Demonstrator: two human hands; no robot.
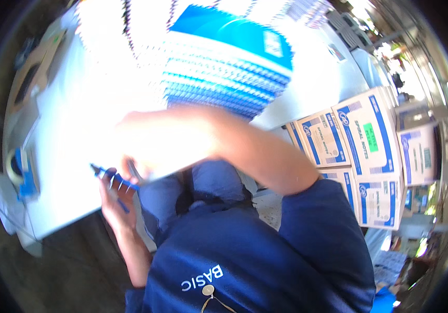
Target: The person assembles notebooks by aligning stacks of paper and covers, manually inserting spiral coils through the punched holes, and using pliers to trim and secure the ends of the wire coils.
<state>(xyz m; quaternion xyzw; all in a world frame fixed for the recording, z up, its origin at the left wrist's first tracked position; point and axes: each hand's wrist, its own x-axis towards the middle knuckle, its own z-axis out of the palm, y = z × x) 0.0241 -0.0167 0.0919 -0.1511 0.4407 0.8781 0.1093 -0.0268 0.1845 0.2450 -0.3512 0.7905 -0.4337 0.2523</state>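
Observation:
At the near edge of the white table, my left hand [113, 206] is closed round a thin blue thing with white marks [117, 181] and a dark end. Its kind is not plain in the blur. My right arm reaches across in front of me, and my right hand [139, 133] is right above the left one, bleached by glare. The right fingers curl down beside a narrow dark piece [133, 169] that I cannot make out. Beyond my forearm stands a tall stack of spiral notebooks [229, 39] with blue covers.
More spiral-bound stacks [125, 26] stand at the far left in strong glare. Cardboard cartons [367, 138] are piled to my right. A tape roll or dispenser [20, 169] sits at the table's left edge. A grey crate-like thing [348, 28] is at the far right.

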